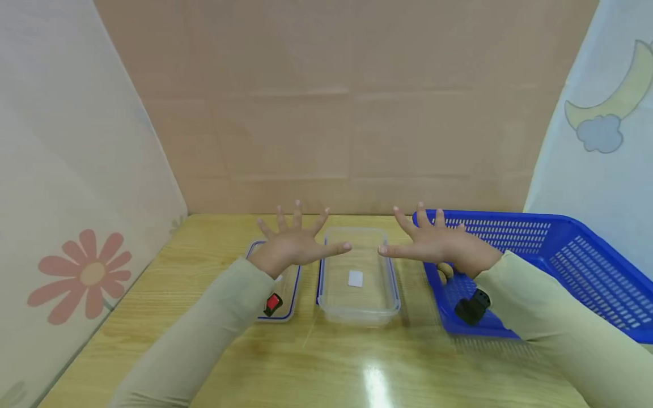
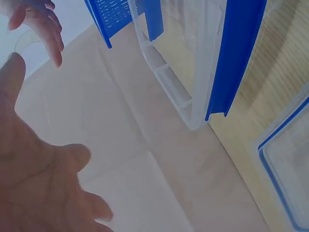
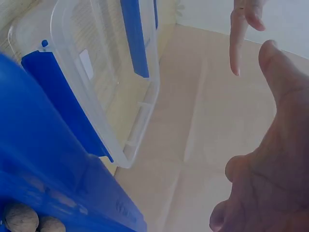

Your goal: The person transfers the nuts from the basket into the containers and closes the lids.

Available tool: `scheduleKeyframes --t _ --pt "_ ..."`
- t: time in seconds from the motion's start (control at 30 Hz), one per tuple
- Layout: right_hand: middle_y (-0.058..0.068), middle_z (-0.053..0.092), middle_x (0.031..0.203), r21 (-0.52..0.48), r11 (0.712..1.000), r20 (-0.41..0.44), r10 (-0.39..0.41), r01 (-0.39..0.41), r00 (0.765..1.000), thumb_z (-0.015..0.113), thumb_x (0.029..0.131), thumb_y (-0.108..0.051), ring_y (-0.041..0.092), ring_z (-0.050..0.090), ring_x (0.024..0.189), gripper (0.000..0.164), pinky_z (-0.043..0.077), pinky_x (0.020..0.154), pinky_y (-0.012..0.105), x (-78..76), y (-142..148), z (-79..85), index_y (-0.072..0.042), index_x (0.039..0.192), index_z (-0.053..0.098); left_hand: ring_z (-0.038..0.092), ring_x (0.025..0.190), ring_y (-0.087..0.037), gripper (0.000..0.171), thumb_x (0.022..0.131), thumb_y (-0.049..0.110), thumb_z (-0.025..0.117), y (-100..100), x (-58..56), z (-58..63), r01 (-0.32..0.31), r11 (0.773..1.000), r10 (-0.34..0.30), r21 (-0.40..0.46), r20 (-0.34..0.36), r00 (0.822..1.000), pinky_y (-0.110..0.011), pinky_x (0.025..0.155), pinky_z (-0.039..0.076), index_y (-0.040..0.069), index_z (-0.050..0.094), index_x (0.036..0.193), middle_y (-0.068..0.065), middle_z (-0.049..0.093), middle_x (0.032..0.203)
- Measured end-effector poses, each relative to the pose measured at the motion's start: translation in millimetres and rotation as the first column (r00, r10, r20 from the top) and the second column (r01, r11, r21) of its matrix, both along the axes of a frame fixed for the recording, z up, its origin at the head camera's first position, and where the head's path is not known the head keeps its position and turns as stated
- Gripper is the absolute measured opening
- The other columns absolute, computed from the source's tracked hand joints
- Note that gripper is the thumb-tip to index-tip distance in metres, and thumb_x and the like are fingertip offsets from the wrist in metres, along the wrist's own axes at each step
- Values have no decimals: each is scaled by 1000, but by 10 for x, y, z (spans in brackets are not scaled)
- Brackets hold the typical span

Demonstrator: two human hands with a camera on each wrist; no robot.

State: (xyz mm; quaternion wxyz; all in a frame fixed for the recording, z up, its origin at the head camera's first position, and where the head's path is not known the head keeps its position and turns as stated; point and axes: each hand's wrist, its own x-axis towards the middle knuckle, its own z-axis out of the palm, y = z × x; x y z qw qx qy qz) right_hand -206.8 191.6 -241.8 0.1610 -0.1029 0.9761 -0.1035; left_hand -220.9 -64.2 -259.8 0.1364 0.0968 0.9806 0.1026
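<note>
Both hands hover, fingers spread and holding nothing, above a clear plastic container (image 1: 330, 283). My left hand (image 1: 293, 245) is over the container's left side and a clear lid with a blue seal (image 1: 293, 309), which lies on the table partly hidden by the sleeve. My right hand (image 1: 439, 248) is between the container and a blue plastic basket (image 1: 553, 226), over the basket's left end. The container's blue side clips (image 2: 236, 58) hang down, and a white rectangle (image 1: 355, 278) shows in it. Walnuts (image 3: 21, 217) lie in the basket, partly hidden by my right hand in the head view.
The wooden table (image 1: 326, 362) meets a beige back wall (image 1: 326, 113). Pale printed sheets (image 1: 92, 141) stand on both sides. A small black device (image 1: 471, 307) sits under the right wrist, a black and red one (image 1: 273, 304) under the left.
</note>
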Motion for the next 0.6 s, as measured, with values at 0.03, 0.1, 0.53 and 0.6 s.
scheduleKeyframes --t 0.03,0.1,0.53,0.6 --pt "28 -22 147 -11 1000 -5 11 -11 1000 37 74 -81 58 -23 126 106 -8 84 84 3 13 14 -23 148 -11 -32 127 -47 92 69 88 25 -5 -7 -9 11 1000 -11 18 -16 1000 -74 91 -22 47 -13 141 -11 -33 147" --pt "29 -19 148 -43 998 -29 50 -51 998 42 77 -76 56 -20 129 104 -5 88 82 10 58 36 -23 148 -12 -29 129 -46 88 75 82 30 -22 -17 -47 41 995 -36 88 -54 998 -73 96 -18 46 -13 142 -11 -30 148" --pt "21 19 152 -136 946 -281 249 -295 927 68 75 -52 44 23 134 103 26 104 62 -163 569 -14 -13 150 9 18 140 -30 70 94 31 51 -200 14 -733 59 620 112 783 -162 980 -47 112 23 24 11 150 -3 12 155" --pt "22 22 150 -144 950 -284 228 -277 931 69 74 -51 45 28 132 103 30 101 63 -183 660 -35 -15 150 10 20 140 -29 67 94 25 51 -191 25 -814 48 546 139 836 -147 979 -43 112 25 19 14 150 -4 14 155"
